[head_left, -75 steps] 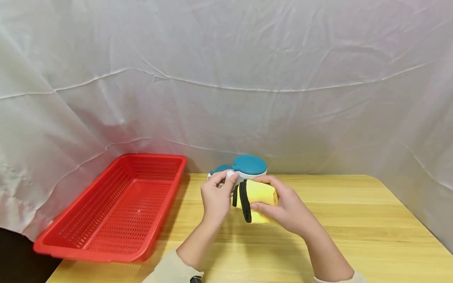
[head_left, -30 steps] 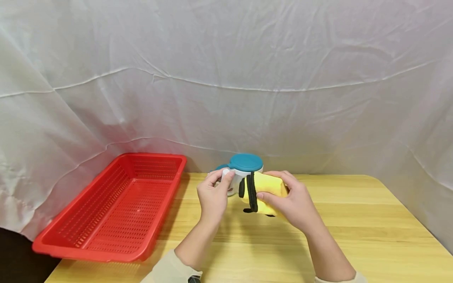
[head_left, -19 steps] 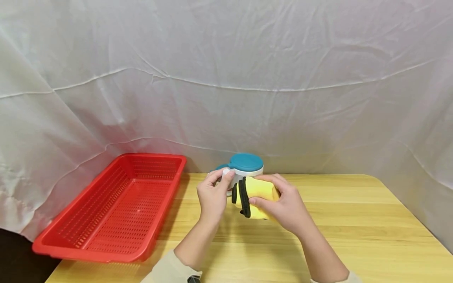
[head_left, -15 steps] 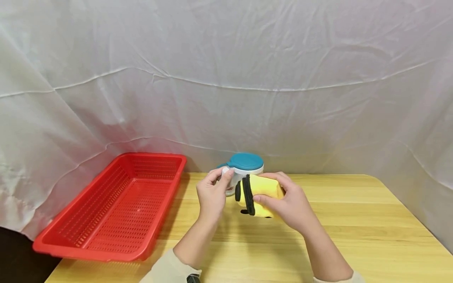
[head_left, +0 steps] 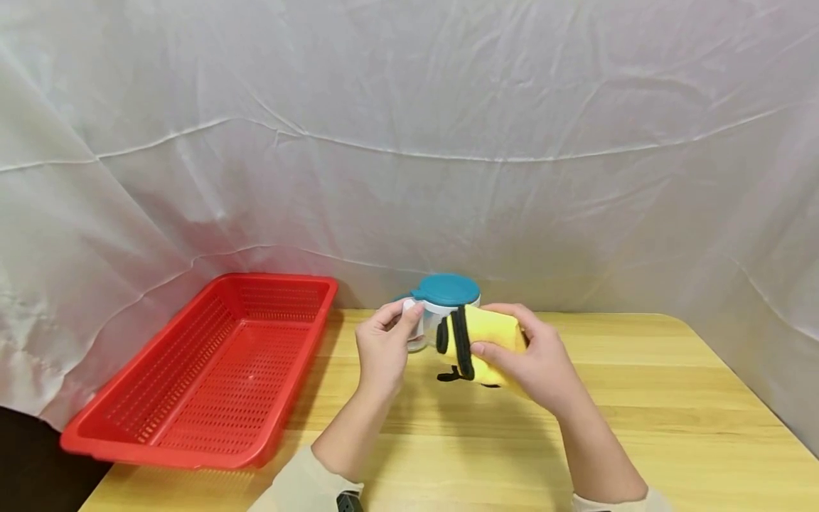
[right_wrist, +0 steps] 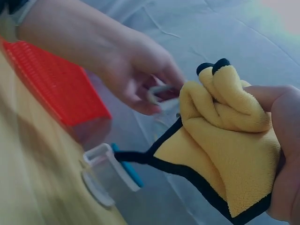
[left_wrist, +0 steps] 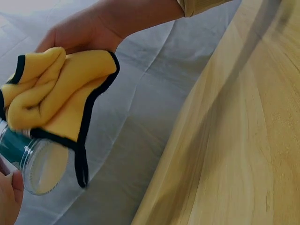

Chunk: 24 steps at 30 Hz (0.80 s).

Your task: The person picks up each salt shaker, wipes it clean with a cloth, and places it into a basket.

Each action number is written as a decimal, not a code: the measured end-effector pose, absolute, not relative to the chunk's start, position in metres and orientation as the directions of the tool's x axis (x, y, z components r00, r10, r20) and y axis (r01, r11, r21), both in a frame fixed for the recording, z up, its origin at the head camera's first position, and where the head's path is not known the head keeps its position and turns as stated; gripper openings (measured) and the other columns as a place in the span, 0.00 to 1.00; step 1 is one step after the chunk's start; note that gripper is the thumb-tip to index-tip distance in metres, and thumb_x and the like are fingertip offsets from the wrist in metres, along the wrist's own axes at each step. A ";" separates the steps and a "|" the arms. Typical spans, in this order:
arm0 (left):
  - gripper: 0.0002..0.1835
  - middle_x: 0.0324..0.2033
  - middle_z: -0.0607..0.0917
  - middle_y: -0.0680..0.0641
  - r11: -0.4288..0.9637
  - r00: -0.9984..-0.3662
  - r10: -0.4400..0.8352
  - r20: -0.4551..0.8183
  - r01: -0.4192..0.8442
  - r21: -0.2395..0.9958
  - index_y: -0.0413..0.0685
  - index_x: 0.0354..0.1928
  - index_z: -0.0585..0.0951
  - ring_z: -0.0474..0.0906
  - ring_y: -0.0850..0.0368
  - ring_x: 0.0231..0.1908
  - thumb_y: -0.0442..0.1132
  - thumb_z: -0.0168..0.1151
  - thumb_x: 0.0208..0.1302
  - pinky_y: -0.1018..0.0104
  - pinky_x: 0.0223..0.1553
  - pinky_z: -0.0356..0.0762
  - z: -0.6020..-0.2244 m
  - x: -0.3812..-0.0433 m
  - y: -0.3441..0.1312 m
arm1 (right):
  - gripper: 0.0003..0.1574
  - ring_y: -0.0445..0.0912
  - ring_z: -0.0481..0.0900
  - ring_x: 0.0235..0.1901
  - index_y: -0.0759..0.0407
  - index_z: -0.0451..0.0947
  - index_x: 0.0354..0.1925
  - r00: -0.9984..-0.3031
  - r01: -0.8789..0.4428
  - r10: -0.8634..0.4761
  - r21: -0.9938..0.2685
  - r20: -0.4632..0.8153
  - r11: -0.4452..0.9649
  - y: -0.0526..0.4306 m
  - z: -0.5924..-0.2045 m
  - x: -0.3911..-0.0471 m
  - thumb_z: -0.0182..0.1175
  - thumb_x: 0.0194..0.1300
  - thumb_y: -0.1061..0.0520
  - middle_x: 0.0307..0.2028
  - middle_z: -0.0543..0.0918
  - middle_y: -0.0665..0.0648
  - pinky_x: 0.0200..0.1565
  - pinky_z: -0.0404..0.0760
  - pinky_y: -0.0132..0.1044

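My left hand (head_left: 384,348) pinches the white handle (head_left: 412,318) of a clear seasoning jar with a teal lid (head_left: 450,289), lifted off the table. In the left wrist view the clear base of that jar (left_wrist: 47,166) shows below the cloth. With thumb and fingers my right hand (head_left: 534,355) grips a bunched yellow cloth (head_left: 493,331) with black edging and a black loop. The cloth overlaps the held jar's side; whether they touch there, I cannot tell. From the right wrist, the cloth hides most of this jar.
A second teal-lidded jar (right_wrist: 110,176) with a white handle stands on the wooden table (head_left: 640,398), mostly hidden behind my left hand in the head view. At the left lies a red perforated plastic basket (head_left: 271,441). Pale fabric (head_left: 409,142) hangs behind the table.
The cloth in my right hand has shifted left and right in short strokes beside the jar, and now sits further right and slightly higher. My left hand has kept its hold on the handle.
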<state>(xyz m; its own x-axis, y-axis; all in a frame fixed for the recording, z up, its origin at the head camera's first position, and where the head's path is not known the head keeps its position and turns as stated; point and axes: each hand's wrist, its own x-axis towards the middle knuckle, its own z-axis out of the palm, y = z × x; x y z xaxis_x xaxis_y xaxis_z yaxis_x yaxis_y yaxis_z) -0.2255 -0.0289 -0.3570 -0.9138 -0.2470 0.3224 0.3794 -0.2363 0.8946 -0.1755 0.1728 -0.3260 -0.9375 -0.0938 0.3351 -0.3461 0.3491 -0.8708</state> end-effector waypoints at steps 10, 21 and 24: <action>0.13 0.33 0.88 0.47 -0.258 -0.919 -0.251 0.304 0.366 0.894 0.39 0.43 0.88 0.83 0.57 0.31 0.37 0.73 0.57 0.64 0.31 0.86 -0.353 -0.226 -0.030 | 0.30 0.46 0.77 0.38 0.45 0.79 0.55 -0.868 -0.495 -0.205 -0.754 0.452 0.432 0.154 -0.336 -0.176 0.76 0.53 0.51 0.49 0.80 0.48 0.34 0.82 0.34; 0.15 0.34 0.88 0.50 -0.272 -0.961 -0.140 0.240 0.271 0.923 0.35 0.47 0.85 0.84 0.59 0.32 0.34 0.70 0.59 0.66 0.33 0.86 -0.350 -0.231 -0.041 | 0.28 0.51 0.80 0.34 0.45 0.78 0.55 -0.913 -0.408 -0.158 -0.850 0.376 0.335 0.176 -0.325 -0.174 0.74 0.56 0.55 0.42 0.79 0.57 0.31 0.85 0.41; 0.15 0.33 0.88 0.51 -0.273 -0.966 -0.122 0.227 0.253 0.928 0.35 0.48 0.85 0.84 0.60 0.31 0.35 0.70 0.60 0.68 0.32 0.85 -0.350 -0.231 -0.043 | 0.28 0.52 0.81 0.32 0.49 0.77 0.56 -0.921 -0.390 -0.138 -0.874 0.365 0.291 0.181 -0.321 -0.173 0.73 0.57 0.57 0.39 0.77 0.63 0.29 0.86 0.43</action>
<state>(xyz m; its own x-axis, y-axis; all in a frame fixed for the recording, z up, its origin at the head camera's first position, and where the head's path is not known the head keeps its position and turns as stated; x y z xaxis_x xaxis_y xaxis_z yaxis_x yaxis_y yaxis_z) -0.2309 -0.0434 -0.3500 -0.9662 -0.1216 0.2274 0.2528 -0.2735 0.9280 -0.1728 0.1813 -0.3208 -0.9207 -0.1381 0.3649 -0.3899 0.2912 -0.8736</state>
